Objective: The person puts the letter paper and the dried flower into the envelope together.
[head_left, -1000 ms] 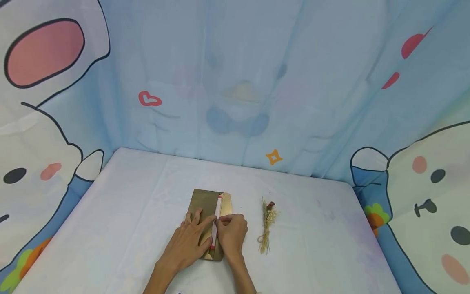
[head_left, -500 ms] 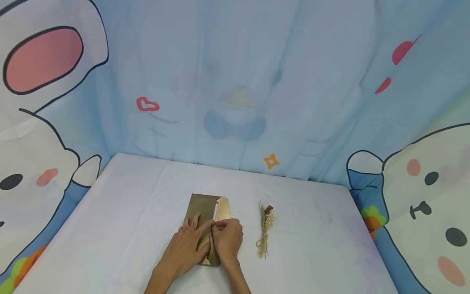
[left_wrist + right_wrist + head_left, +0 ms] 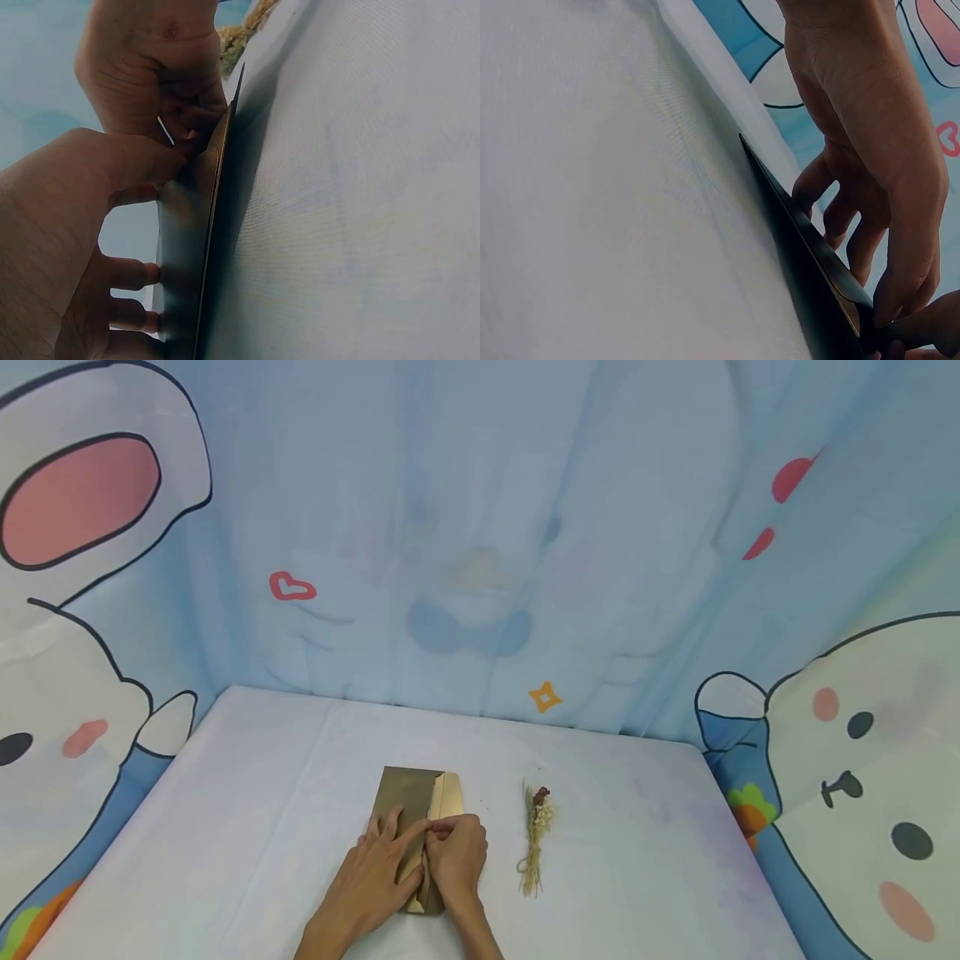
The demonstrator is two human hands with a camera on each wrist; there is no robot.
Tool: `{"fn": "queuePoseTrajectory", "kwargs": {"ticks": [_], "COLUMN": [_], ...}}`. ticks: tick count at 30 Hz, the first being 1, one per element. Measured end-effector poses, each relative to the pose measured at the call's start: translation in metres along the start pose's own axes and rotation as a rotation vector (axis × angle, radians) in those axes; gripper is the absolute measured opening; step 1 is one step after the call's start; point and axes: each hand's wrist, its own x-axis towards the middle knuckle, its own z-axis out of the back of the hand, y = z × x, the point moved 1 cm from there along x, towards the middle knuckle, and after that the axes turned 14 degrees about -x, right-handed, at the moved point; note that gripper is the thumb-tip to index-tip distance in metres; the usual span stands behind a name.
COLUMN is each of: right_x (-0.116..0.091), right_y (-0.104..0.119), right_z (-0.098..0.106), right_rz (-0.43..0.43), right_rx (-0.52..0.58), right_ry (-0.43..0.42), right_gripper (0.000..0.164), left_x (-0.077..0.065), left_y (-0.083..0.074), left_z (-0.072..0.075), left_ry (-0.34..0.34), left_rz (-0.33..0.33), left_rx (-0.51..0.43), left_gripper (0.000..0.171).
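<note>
A brown-gold envelope (image 3: 408, 789) lies lengthwise on the white table, its lighter gold flap (image 3: 452, 797) folded out to the right. My left hand (image 3: 371, 872) rests on the envelope with fingers spread, its index finger reaching the opening beside the flap. At that same opening, the curled thumb and index finger of my right hand (image 3: 457, 860) pinch the edge. The left wrist view shows the envelope (image 3: 184, 255) edge-on, with the fingertips of both hands meeting there. The white strip with red ends seen earlier is hidden now.
A small bundle of dried flowers (image 3: 535, 839), tied with twine, lies on the table (image 3: 637, 852) right of the envelope. Cloth curtains (image 3: 480, 527) with cartoon animals stand behind and on both sides of the table.
The white strip with red ends has slid left into the envelope, out of sight. My right hand has followed it slightly left along the opening. The head view has tilted up and turned right.
</note>
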Motion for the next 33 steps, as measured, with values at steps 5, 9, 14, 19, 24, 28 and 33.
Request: {"fn": "queuePoseTrajectory", "kwargs": {"ticks": [5,9,14,19,24,28,33], "right_x": [0.0,0.0,0.0,0.006,0.015,0.02,0.027], "right_y": [0.0,-0.001,-0.006,-0.014,-0.031,-0.051,-0.074], "right_z": [0.001,0.004,0.012,0.031,0.05,0.068,0.088], "right_rz": [0.0,0.016,0.023,0.017,-0.02,-0.095,-0.242], "right_rx": [0.003,0.021,0.041,-0.003,-0.094,-0.19,-0.246], "right_ry": [0.03,0.077,0.096,0.002,-0.148,-0.247,-0.266], "right_gripper": [0.014,0.011,0.006,0.011,0.015,0.02,0.029], "left_x": [0.0,-0.001,-0.003,-0.001,-0.002,-0.001,0.003], "left_y": [-0.001,-0.002,-0.002,-0.004,-0.001,0.001,0.002], "left_z": [0.0,0.001,-0.001,-0.001,-0.002,-0.004,-0.005], "left_ry": [-0.006,-0.015,-0.016,-0.025,-0.045,-0.027,0.006], "left_rz": [-0.014,-0.025,-0.019,-0.027,-0.049,-0.049,-0.03], "left_rx": [0.009,0.013,0.007,-0.002,-0.009,-0.036,-0.075], "left_gripper": [0.057,0.057,0.056,0.054,0.051,0.053,0.055]}}
